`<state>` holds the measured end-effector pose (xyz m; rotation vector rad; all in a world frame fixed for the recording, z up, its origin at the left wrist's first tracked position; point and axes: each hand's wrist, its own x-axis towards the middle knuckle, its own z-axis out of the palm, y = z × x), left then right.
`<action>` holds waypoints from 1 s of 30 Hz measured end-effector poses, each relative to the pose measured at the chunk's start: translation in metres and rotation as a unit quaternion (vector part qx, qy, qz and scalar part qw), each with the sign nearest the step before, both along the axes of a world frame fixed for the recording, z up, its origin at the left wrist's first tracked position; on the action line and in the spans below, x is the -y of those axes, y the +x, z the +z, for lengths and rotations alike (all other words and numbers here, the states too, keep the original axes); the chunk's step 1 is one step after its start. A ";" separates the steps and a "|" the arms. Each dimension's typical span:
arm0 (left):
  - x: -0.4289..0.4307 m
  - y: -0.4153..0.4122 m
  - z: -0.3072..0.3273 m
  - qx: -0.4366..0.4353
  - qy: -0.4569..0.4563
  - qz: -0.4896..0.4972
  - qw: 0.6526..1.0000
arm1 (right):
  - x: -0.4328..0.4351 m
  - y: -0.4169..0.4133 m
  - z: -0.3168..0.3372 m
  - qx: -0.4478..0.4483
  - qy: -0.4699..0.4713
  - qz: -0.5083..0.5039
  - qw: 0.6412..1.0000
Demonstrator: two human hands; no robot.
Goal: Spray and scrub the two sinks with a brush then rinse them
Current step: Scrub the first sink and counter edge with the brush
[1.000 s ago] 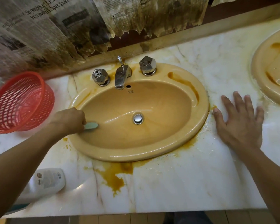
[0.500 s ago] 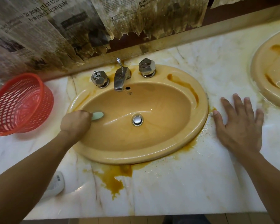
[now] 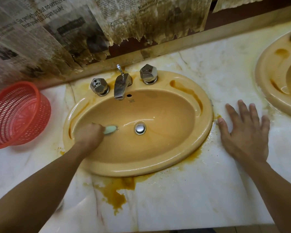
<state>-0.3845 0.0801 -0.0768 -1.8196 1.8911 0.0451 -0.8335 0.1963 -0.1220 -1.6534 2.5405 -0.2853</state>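
Left hand (image 3: 89,135) grips the brush (image 3: 110,129) left of the drain (image 3: 140,128), scrubbing sink (image 3: 158,163) 1; right hand (image 3: 247,130) flat. Next, the far wall.

— What does the person wear on the hands?
— Both are bare: the left grip (image 3: 89,136) and the right grip (image 3: 245,132).
— And the arms?
— The left forearm (image 3: 40,182) and the right forearm (image 3: 279,182) are bare too, as far as they show.

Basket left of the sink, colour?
Red, a perforated plastic basket lying tilted on the counter; the head view shows it.
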 end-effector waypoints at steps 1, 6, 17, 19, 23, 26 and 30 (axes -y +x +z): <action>0.003 0.009 0.005 -0.018 -0.036 0.001 0.999 | 0.000 0.000 0.000 -0.001 0.000 0.000 1.000; 0.018 0.026 0.022 -0.097 -0.189 -0.025 0.977 | 0.001 0.001 0.000 -0.002 0.001 -0.003 1.000; 0.049 0.016 0.023 -0.059 -0.224 -0.214 0.949 | 0.000 0.001 -0.001 0.001 -0.009 -0.001 1.000; 0.038 0.015 0.005 -0.024 -0.101 -0.169 0.980 | 0.000 0.001 -0.001 0.005 -0.011 -0.001 1.000; 0.029 0.016 -0.007 -0.005 -0.037 -0.168 0.985 | 0.000 0.001 0.000 0.000 -0.011 -0.001 1.000; 0.038 0.025 -0.002 -0.067 -0.162 -0.136 0.975 | 0.000 0.002 0.000 -0.001 -0.013 0.000 1.000; 0.019 0.039 -0.008 -0.028 -0.097 -0.223 0.969 | 0.000 0.001 0.000 -0.003 -0.012 -0.002 1.000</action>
